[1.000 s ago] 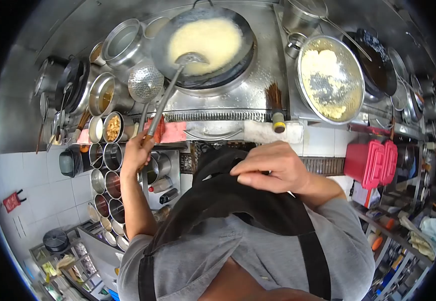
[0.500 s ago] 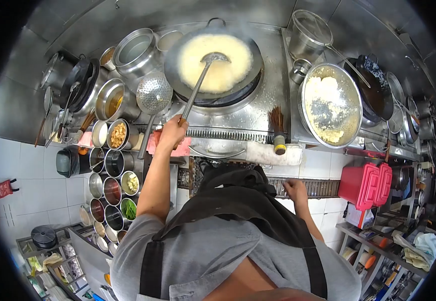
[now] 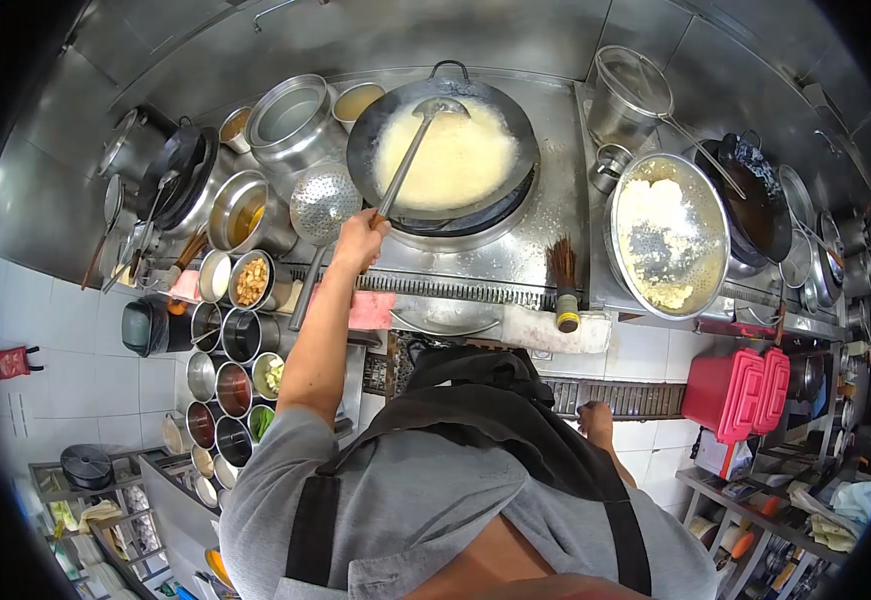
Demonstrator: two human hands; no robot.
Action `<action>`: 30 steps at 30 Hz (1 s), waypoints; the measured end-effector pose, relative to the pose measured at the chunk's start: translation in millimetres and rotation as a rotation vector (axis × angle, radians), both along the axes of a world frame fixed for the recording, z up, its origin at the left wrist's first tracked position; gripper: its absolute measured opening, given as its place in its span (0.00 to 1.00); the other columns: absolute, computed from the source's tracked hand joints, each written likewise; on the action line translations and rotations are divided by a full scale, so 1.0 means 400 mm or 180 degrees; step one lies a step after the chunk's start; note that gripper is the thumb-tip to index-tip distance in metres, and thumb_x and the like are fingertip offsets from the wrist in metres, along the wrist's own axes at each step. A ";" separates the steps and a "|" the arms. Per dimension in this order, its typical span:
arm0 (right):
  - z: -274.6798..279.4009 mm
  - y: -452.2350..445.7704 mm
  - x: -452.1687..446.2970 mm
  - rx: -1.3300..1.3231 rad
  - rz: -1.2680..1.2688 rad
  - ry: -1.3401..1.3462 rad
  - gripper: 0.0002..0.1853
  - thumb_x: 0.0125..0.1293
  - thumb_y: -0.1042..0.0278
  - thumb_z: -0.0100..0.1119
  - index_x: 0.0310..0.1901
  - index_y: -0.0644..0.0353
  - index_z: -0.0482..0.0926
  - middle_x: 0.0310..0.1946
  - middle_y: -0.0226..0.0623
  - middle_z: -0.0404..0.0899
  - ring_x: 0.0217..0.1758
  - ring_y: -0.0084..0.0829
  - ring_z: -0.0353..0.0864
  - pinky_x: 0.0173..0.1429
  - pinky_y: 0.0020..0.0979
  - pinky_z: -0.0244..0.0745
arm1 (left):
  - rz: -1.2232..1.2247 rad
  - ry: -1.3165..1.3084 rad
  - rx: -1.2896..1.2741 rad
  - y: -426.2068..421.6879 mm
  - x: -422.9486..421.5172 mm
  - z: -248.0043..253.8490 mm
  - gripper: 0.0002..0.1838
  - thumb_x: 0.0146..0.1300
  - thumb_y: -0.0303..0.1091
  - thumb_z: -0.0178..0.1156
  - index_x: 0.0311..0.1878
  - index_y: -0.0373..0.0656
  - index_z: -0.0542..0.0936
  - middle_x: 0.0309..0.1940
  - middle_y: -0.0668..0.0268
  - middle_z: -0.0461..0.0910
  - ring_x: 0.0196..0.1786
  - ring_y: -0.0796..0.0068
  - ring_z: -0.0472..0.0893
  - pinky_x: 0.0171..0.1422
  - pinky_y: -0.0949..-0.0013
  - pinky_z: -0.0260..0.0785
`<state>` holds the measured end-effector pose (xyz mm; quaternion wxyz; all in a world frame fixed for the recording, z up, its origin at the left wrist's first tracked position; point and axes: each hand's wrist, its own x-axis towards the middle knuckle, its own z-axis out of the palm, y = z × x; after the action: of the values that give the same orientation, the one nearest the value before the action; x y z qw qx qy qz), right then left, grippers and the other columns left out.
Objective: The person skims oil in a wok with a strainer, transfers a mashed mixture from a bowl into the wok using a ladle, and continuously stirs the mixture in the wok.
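Note:
My left hand (image 3: 359, 243) grips the handle of a long wok spatula (image 3: 407, 160). The spatula's metal head rests at the far part of a pale yellow, foamy liquid (image 3: 455, 165) in a dark wok (image 3: 523, 140) on the stove. Down at my right side hangs my right hand (image 3: 595, 412), fingers curled, with nothing visible in it. A perforated skimmer (image 3: 324, 205) lies left of the wok. On the right, a large perforated metal bowl (image 3: 725, 215) has pale crumbly food (image 3: 650, 215) inside.
Metal containers with ingredients, among them diced brown pieces (image 3: 252, 281), stand at left. A bamboo brush (image 3: 562, 275) and a folded white towel (image 3: 530, 329) lie on the stove's front edge. Another wok (image 3: 755, 205) sits far right. Red plastic bins (image 3: 723, 395) stand below.
The spatula's head has shifted toward the wok's far side, with my left hand still on the handle. My right hand has moved slightly down. The view has tilted a little upward.

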<state>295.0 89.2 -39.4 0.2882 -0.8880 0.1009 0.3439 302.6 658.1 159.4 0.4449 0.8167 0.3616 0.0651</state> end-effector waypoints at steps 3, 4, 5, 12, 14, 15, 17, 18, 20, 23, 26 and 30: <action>-0.010 0.022 0.038 0.0092 0.0388 -0.0271 0.13 0.57 0.67 0.53 0.26 0.68 0.82 0.13 0.43 0.76 0.15 0.33 0.79 0.24 0.35 0.75 | -0.0021 -0.0112 0.0187 0.026 -0.059 0.067 0.25 0.59 0.36 0.60 0.58 0.33 0.75 0.23 0.59 0.79 0.15 0.73 0.74 0.19 0.67 0.66; -0.021 0.030 0.052 0.0043 0.0386 -0.0261 0.13 0.56 0.65 0.54 0.28 0.67 0.83 0.15 0.45 0.78 0.20 0.35 0.82 0.31 0.37 0.77 | -0.0007 -0.0054 0.0112 0.033 -0.090 0.100 0.25 0.59 0.36 0.61 0.57 0.32 0.75 0.23 0.59 0.79 0.16 0.73 0.75 0.21 0.67 0.67; -0.029 0.034 0.061 0.0060 0.0412 -0.0255 0.13 0.56 0.65 0.54 0.28 0.67 0.83 0.15 0.45 0.78 0.20 0.35 0.82 0.31 0.37 0.77 | 0.0011 0.0000 0.0036 0.039 -0.122 0.133 0.25 0.59 0.36 0.61 0.57 0.32 0.75 0.24 0.58 0.80 0.17 0.72 0.76 0.23 0.67 0.68; -0.024 0.051 0.101 -0.0272 0.0663 -0.0118 0.12 0.55 0.64 0.55 0.33 0.63 0.85 0.24 0.47 0.82 0.29 0.42 0.85 0.42 0.39 0.79 | -0.0068 0.0377 0.0076 -0.023 -0.359 0.312 0.22 0.61 0.32 0.60 0.57 0.31 0.75 0.20 0.65 0.76 0.17 0.80 0.73 0.21 0.72 0.64; 0.007 0.060 0.109 -0.0310 0.0649 0.0007 0.12 0.55 0.65 0.55 0.33 0.63 0.85 0.23 0.47 0.82 0.29 0.42 0.85 0.42 0.39 0.79 | 0.0039 0.0445 -0.0174 -0.040 -0.405 0.299 0.22 0.61 0.30 0.59 0.57 0.31 0.75 0.18 0.66 0.75 0.14 0.82 0.70 0.17 0.75 0.61; 0.010 0.061 0.107 -0.0337 0.0600 0.0102 0.12 0.55 0.65 0.55 0.34 0.63 0.85 0.23 0.48 0.82 0.29 0.42 0.85 0.42 0.39 0.79 | 0.0066 0.0469 -0.0189 -0.046 -0.418 0.289 0.22 0.61 0.30 0.59 0.57 0.31 0.75 0.18 0.66 0.75 0.14 0.82 0.70 0.17 0.75 0.61; -0.045 0.027 0.111 -0.0377 0.0732 -0.0090 0.12 0.56 0.65 0.56 0.34 0.64 0.84 0.23 0.48 0.82 0.29 0.43 0.85 0.42 0.40 0.79 | 0.0049 0.0526 -0.0176 -0.060 -0.432 0.267 0.23 0.60 0.31 0.60 0.58 0.32 0.75 0.18 0.67 0.75 0.14 0.82 0.70 0.17 0.74 0.61; -0.051 0.025 0.116 -0.0336 0.0774 -0.0079 0.12 0.56 0.64 0.57 0.34 0.64 0.84 0.24 0.49 0.82 0.31 0.44 0.85 0.44 0.41 0.79 | 0.0035 0.0499 -0.0250 -0.059 -0.433 0.244 0.24 0.60 0.31 0.61 0.59 0.34 0.75 0.19 0.66 0.76 0.14 0.81 0.70 0.17 0.74 0.61; -0.148 -0.018 0.129 -0.0256 0.1109 -0.0602 0.12 0.60 0.67 0.56 0.33 0.68 0.83 0.18 0.41 0.80 0.17 0.31 0.80 0.25 0.33 0.76 | 0.0004 0.0502 -0.0220 -0.070 -0.410 0.220 0.24 0.60 0.32 0.61 0.59 0.34 0.75 0.20 0.66 0.76 0.14 0.81 0.70 0.17 0.73 0.62; -0.017 0.046 0.151 -0.0610 0.1348 -0.0509 0.14 0.57 0.60 0.58 0.37 0.63 0.85 0.33 0.53 0.83 0.43 0.50 0.83 0.53 0.44 0.75 | -0.0038 0.0511 -0.0200 -0.092 -0.352 0.196 0.25 0.60 0.33 0.61 0.60 0.35 0.74 0.23 0.64 0.78 0.15 0.79 0.72 0.18 0.71 0.64; -0.046 0.042 0.163 -0.0326 0.0960 -0.0283 0.15 0.57 0.60 0.58 0.37 0.62 0.85 0.33 0.52 0.83 0.43 0.49 0.83 0.53 0.44 0.75 | -0.0108 0.0517 -0.0048 -0.053 -0.301 0.079 0.25 0.60 0.35 0.60 0.61 0.37 0.73 0.21 0.61 0.78 0.16 0.76 0.74 0.19 0.69 0.66; -0.026 0.036 0.130 -0.0324 0.1015 -0.0837 0.13 0.59 0.64 0.56 0.34 0.67 0.83 0.19 0.41 0.82 0.19 0.31 0.82 0.29 0.34 0.78 | 0.0012 0.0542 -0.0036 -0.049 -0.211 0.036 0.25 0.60 0.36 0.59 0.60 0.38 0.74 0.19 0.61 0.78 0.15 0.74 0.74 0.18 0.67 0.66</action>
<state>347.0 103.6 -49.7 0.1956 -0.9433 -0.0621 0.2607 218.3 638.4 173.7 0.4171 0.8161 0.4000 -0.0057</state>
